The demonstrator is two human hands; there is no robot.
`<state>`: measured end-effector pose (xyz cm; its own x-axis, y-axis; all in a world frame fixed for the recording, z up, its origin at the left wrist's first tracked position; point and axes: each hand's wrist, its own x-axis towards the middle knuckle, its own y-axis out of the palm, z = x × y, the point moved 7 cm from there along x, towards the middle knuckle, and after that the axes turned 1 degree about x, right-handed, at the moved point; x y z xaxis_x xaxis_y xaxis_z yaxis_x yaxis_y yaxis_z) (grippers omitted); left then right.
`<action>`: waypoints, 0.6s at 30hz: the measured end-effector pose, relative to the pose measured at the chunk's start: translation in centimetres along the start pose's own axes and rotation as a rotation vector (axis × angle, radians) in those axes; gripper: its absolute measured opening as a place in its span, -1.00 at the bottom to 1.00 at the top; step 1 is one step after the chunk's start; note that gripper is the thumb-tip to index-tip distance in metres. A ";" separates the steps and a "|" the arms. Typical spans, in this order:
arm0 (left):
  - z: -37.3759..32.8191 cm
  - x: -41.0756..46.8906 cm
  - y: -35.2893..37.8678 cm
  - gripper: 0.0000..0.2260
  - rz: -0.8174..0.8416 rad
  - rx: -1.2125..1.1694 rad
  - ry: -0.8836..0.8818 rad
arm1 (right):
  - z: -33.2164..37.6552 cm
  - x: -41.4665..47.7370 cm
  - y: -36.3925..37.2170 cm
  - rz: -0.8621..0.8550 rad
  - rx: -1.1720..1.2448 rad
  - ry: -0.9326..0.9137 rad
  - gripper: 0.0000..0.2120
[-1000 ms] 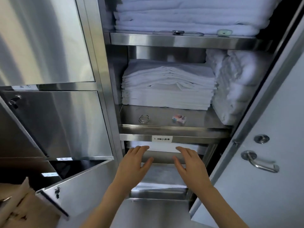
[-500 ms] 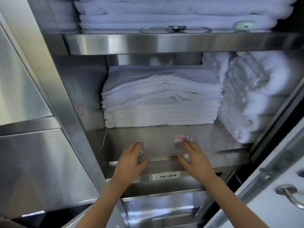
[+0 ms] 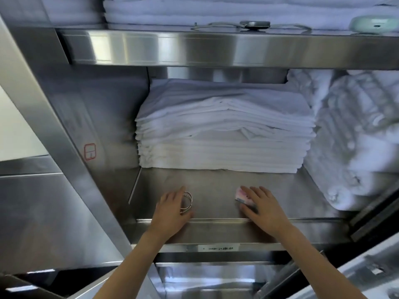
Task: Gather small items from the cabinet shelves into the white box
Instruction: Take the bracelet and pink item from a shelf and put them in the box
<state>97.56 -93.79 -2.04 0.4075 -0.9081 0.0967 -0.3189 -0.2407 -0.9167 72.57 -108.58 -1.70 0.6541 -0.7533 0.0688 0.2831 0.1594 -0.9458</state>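
Note:
On the steel middle shelf (image 3: 216,186) lie a set of thin metal rings (image 3: 187,201) and a small pink-and-white packet (image 3: 241,194). My left hand (image 3: 171,209) rests flat on the shelf, the rings lying between its forefinger and thumb and touching them. My right hand (image 3: 262,207) lies over the packet, covering its right part, thumb below it. Both items still lie on the shelf. On the upper shelf (image 3: 216,48) sit a small dark device with a thin cord (image 3: 254,24) and a mint-green round case (image 3: 373,23). No white box is in view.
A stack of folded white sheets (image 3: 224,134) fills the back of the middle shelf, with rolled white towels (image 3: 354,143) at the right. More folded linen lies on the upper shelf. Steel cabinet doors (image 3: 43,212) stand at the left, and a lower shelf sits below.
Both hands rose from the lower shelf to the middle shelf and settled on the rings and the packet. The view moved closer and upward.

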 end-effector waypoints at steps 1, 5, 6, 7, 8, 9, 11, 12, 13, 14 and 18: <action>-0.1 -0.1 0.0 -0.35 -0.018 0.010 0.001 | 0.0 0.0 0.1 0.002 0.002 -0.016 -0.41; -0.5 0.2 0.2 -0.41 -0.050 0.017 -0.026 | -0.1 0.0 -0.1 -0.022 0.023 -0.079 -0.56; -0.8 0.3 0.2 -0.42 -0.046 0.010 -0.040 | -0.1 0.0 -0.3 -0.037 0.032 -0.093 -0.58; -1.1 0.4 0.3 -0.43 -0.036 0.001 -0.050 | -0.1 -0.1 -0.5 -0.042 0.043 -0.101 -0.59; -1.5 0.3 0.3 -0.43 -0.028 -0.008 -0.053 | 0.0 -0.2 -0.4 -0.046 0.050 -0.111 -0.60; -1.7 0.1 0.3 -0.40 -0.021 -0.016 -0.060 | 0.1 -0.3 -0.3 -0.048 0.053 -0.121 -0.60; -2.1 -0.1 0.6 -0.31 -0.030 -0.032 -0.057 | 0.3 -0.3 -0.4 -0.064 0.063 -0.126 -0.60; -2.2 -0.7 0.9 -0.29 -0.047 -0.048 -0.078 | 0.4 -0.6 -0.3 -0.058 0.074 -0.145 -0.60; -2.3 -1.2 1.2 -0.29 -0.058 -0.071 -0.100 | 0.5 -0.8 -0.2 -0.052 0.078 -0.160 -0.60; -2.4 -1.3 1.3 -0.31 -0.053 -0.086 -0.105 | 0.5 -0.8 -0.1 -0.060 0.082 -0.151 -0.60; -3.3 -1.8 1.4 -0.42 -0.066 -0.074 -0.093 | 0.7 -1.0 0.0 -0.074 0.128 -0.143 -0.61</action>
<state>93.54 -93.63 -2.21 0.5065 -0.8543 0.1164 -0.3496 -0.3269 -0.8780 72.41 -107.38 -1.50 0.7185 -0.6694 0.1891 0.4148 0.1941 -0.8890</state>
